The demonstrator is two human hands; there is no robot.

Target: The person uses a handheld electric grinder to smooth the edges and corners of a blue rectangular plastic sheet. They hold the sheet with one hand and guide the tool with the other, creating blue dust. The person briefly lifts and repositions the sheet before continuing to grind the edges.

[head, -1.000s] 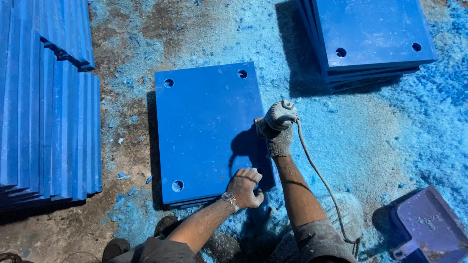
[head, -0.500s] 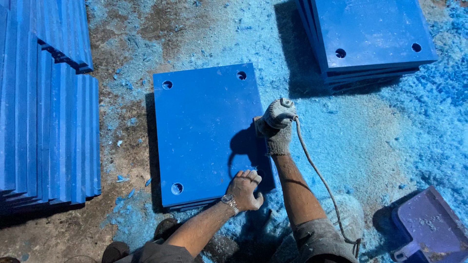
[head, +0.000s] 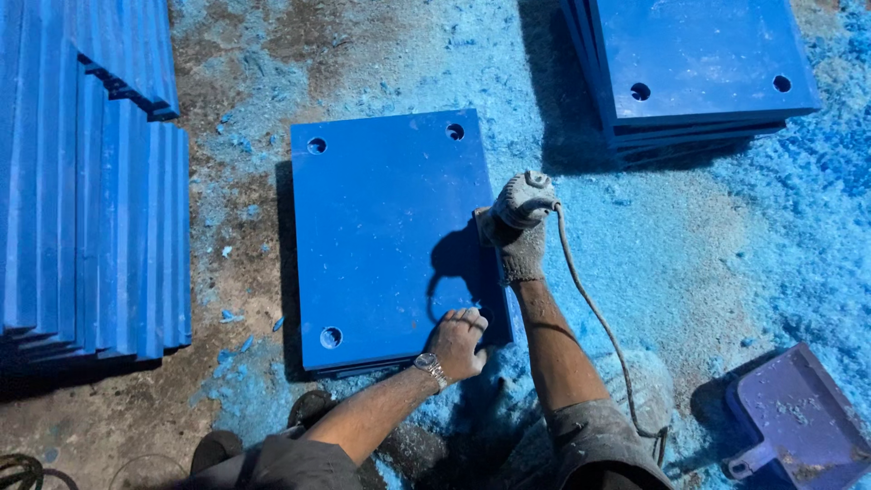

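Blue plate (head: 386, 236) with corner holes lies flat on the dusty floor (head: 245, 54), worked along its right edge.

A gloved right hand (head: 522, 249) is clenched around a corded power tool (head: 519, 204) at that edge; the bare left hand (head: 456, 343), wearing a wristwatch, presses flat, fingers spread, on the plate's near right corner. Blue shavings (head: 807, 227) surround it, with plate stacks (head: 699, 63) beyond and left, and a purple dustpan (head: 798, 422) at right.

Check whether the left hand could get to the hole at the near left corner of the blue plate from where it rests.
Probably yes. The left hand lies flat on the blue plate near its front edge, and the plate surface between it and the hole is bare.
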